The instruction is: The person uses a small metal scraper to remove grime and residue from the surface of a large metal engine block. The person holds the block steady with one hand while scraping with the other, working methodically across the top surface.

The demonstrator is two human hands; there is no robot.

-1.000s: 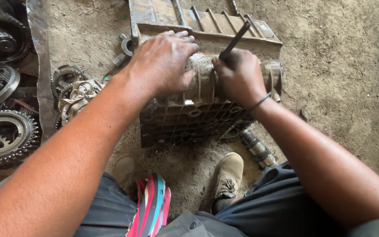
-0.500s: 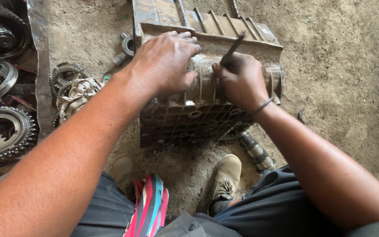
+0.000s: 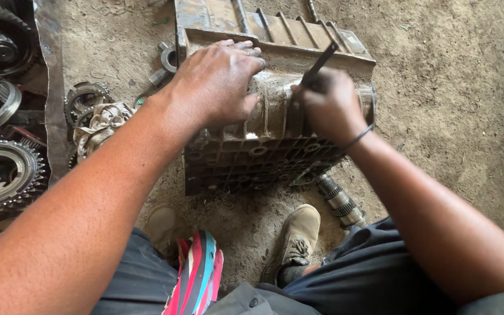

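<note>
While your left hand (image 3: pixel 220 87) presses flat on the heavy, rigid, ribbed grey metal casing (image 3: pixel 275 146), your right hand (image 3: pixel 329 105) clenches a thin dark rod (image 3: pixel 319 63); grip its ribs.

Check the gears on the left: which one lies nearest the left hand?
The small gear on the dirt beside the rag; the bigger gears lie farther from the left hand, at the frame's left edge.

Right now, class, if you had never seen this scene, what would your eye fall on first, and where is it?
First, the ribbed metal casing on the dirt floor, centre frame. The left hand lies flat on its top while the right hand grips a thin dark rod against it. Toothed gears lie at the left edge.
</note>
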